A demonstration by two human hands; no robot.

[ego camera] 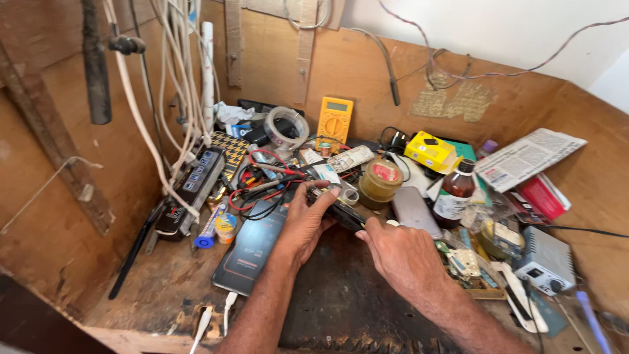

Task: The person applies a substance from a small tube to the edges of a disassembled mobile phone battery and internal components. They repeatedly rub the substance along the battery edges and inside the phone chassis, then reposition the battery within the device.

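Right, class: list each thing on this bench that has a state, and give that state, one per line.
Left hand: gripping the phone.
Right hand: closed, at the phone's end.
Phone: held tilted above the mat.
Brown bottle: upright, capped.
Multimeter: leaning on the wall, display blank.
Jar: lid on.
Tape roll: standing on edge.

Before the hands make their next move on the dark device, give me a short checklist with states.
1. Left hand grips the dark device: ok.
2. Right hand at the device's near end: ok; what its fingertips hold: cannot tell.
3. Device held above the dark mat: ok.
4. Brown bottle upright, apart from the hands: ok.
5. Yellow multimeter leaning on the back wall, untouched: ok.
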